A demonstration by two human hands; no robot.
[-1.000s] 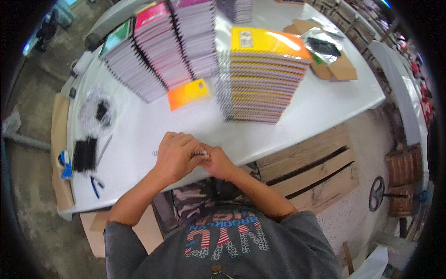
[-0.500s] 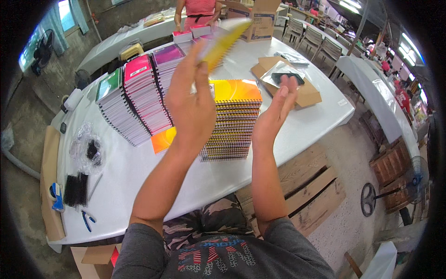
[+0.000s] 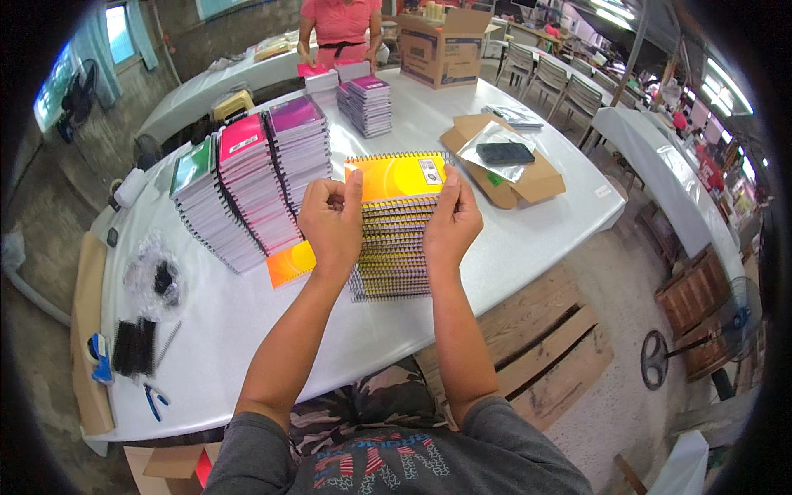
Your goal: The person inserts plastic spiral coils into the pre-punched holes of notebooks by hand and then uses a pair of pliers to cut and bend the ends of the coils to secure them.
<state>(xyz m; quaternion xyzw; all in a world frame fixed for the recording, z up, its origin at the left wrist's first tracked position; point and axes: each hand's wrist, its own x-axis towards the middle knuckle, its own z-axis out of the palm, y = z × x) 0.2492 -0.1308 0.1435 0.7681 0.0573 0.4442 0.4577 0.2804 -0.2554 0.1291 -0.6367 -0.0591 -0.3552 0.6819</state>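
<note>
Nearest, on the white counter [image 3: 247, 346], we see blue-handled pliers [image 3: 155, 402] and, just beyond, black coils [image 3: 134, 348]. Farther in, our left hand [image 3: 332, 221] and right hand [image 3: 453, 221] share a firm grip on a yellow-orange notebook [image 3: 388, 180], thumbs on top at opposite edges. It sits over a stack of matching notebooks [image 3: 392, 252]; we cannot quite tell whether it touches them. Leftward rise taller notebook piles [image 3: 252, 181] (green, pink and purple covers). To the right, a dark phone [image 3: 505, 154] lies over opened cardboard [image 3: 536, 185]. Beyond, a person in pink [image 3: 341, 29] stands across the counter.

1 wide fisheye head cam, looks down & fwd over table [image 3: 223, 346].
</note>
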